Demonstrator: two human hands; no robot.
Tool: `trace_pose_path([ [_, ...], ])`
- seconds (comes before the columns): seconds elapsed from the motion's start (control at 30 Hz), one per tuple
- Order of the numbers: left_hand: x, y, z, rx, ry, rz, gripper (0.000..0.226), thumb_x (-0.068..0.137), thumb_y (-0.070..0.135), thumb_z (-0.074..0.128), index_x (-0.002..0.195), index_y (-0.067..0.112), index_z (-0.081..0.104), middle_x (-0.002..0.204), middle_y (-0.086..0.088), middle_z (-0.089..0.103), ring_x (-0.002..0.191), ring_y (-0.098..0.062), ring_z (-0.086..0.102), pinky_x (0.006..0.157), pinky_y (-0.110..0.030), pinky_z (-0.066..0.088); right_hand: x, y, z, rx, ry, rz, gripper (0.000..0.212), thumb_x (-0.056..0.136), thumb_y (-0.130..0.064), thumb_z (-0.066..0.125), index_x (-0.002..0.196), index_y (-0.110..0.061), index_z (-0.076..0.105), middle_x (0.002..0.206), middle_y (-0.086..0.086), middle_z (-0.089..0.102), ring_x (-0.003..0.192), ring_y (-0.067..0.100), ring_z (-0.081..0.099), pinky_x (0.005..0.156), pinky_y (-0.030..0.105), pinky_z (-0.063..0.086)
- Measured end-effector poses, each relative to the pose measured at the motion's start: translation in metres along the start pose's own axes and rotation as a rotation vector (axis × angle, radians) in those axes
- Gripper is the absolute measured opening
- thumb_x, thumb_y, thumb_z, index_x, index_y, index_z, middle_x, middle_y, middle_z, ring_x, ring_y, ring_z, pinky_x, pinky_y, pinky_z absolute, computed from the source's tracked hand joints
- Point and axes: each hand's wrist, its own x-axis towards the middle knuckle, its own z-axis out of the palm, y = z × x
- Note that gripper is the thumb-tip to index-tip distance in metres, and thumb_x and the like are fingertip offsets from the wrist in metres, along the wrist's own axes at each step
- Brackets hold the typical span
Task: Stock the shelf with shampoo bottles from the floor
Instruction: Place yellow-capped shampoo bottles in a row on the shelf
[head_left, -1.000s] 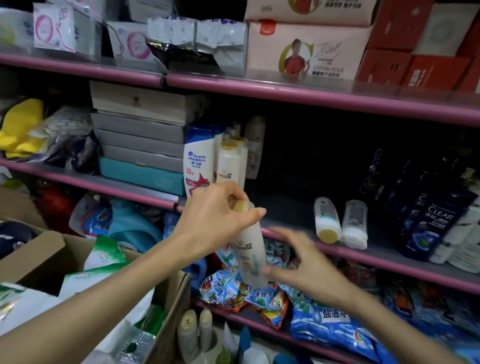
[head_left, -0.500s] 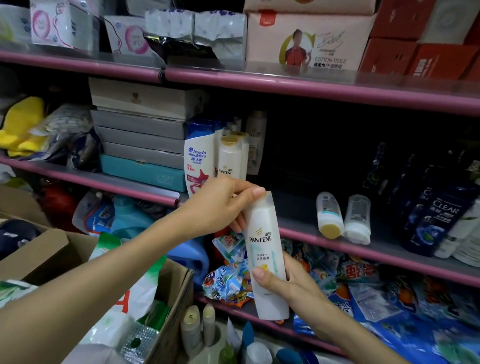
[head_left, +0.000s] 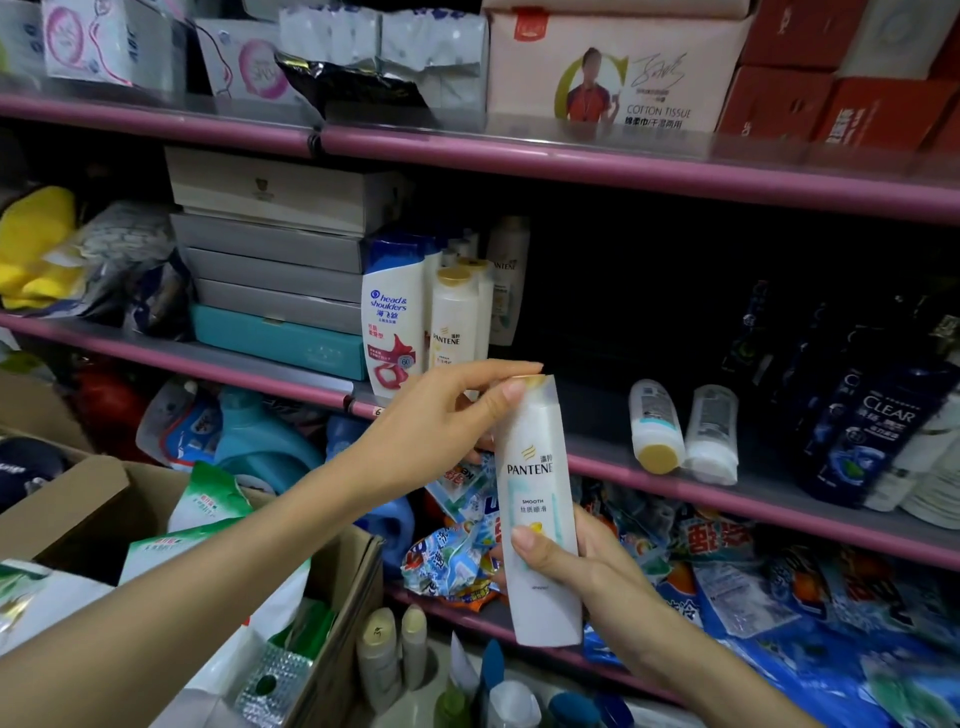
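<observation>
White bottle: a Pantene shampoo bottle (head_left: 537, 512) stands upright in mid-air in front of the middle shelf (head_left: 602, 415), label facing the camera, gold cap on top.
Left hand: the left hand (head_left: 441, 423) pinches the cap end, fingertips (head_left: 514, 387) curled over the top; its grip is closed on the bottle.
Right hand: the right hand (head_left: 576, 564) wraps the lower body from behind, thumb pressed across the front; this grip too is closed on the bottle.
Step in hand: judged from this, the bottle is up from the floor and being squared label-out just before placing.
Shelf row: a Head & Shoulders bottle (head_left: 392, 322) and a standing Pantene bottle (head_left: 454, 317) stand at the left of the shelf, with bare shelf to their right.
Fallen stock: two small bottles (head_left: 683, 434) lie on their sides further right, near dark Clear bottles (head_left: 862, 421).
Floor stock: more capped bottles (head_left: 395, 654) wait low down beside a cardboard box (head_left: 332, 623).
Next move: likely lift over the pink shelf lip and set the base down flat beside the standing Pantene, then let go with both hands.
Care: a tall, narrow bottle may tip if released before it sits level, or nudge its neighbours.
</observation>
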Motion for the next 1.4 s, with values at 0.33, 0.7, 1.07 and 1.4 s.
trace_pose_path([
  [0.33, -0.008, 0.000, 0.024, -0.254, 0.065, 0.015, 0.035, 0.084, 0.042, 0.060, 0.118, 0.045, 0.054, 0.095, 0.008, 0.070, 0.090, -0.014, 0.068, 0.077, -0.039, 0.058, 0.003, -0.003, 0.002, 0.023, 0.021, -0.015, 0.042, 0.073, -0.040, 0.070, 0.111, -0.023, 0.061, 0.096, 0.008, 0.071, 0.082, 0.018, 0.068, 0.071, 0.027, 0.056],
  [0.7, 0.014, 0.008, 0.011, -0.161, 0.143, 0.051, 0.031, 0.087, 0.032, 0.062, 0.115, 0.044, 0.056, 0.099, 0.019, 0.068, 0.094, -0.003, 0.066, 0.068, -0.022, 0.057, 0.021, -0.027, -0.013, -0.319, 0.075, -0.152, 0.049, 0.078, -0.052, 0.066, 0.122, -0.035, 0.051, 0.110, -0.014, 0.067, 0.100, 0.004, 0.066, 0.088, 0.037, 0.055],
  [1.07, 0.029, 0.002, 0.023, -0.104, 0.192, 0.091, 0.035, 0.089, 0.027, 0.063, 0.119, 0.045, 0.055, 0.100, 0.024, 0.067, 0.092, 0.008, 0.064, 0.074, -0.012, 0.053, 0.058, -0.022, -0.033, -0.347, 0.060, -0.257, 0.048, 0.075, -0.055, 0.068, 0.119, -0.051, 0.048, 0.118, -0.020, 0.064, 0.107, 0.001, 0.062, 0.088, 0.029, 0.054],
  [1.4, 0.050, -0.041, 0.020, 0.152, 0.710, -0.090, 0.049, 0.088, 0.031, 0.061, 0.133, 0.025, 0.042, 0.127, 0.008, 0.036, 0.117, -0.005, 0.034, 0.101, -0.031, 0.036, 0.181, -0.025, -0.095, -0.402, 0.492, -0.250, 0.051, 0.085, -0.028, 0.070, 0.130, -0.023, 0.047, 0.117, -0.010, 0.060, 0.103, 0.009, 0.060, 0.082, 0.024, 0.049],
])
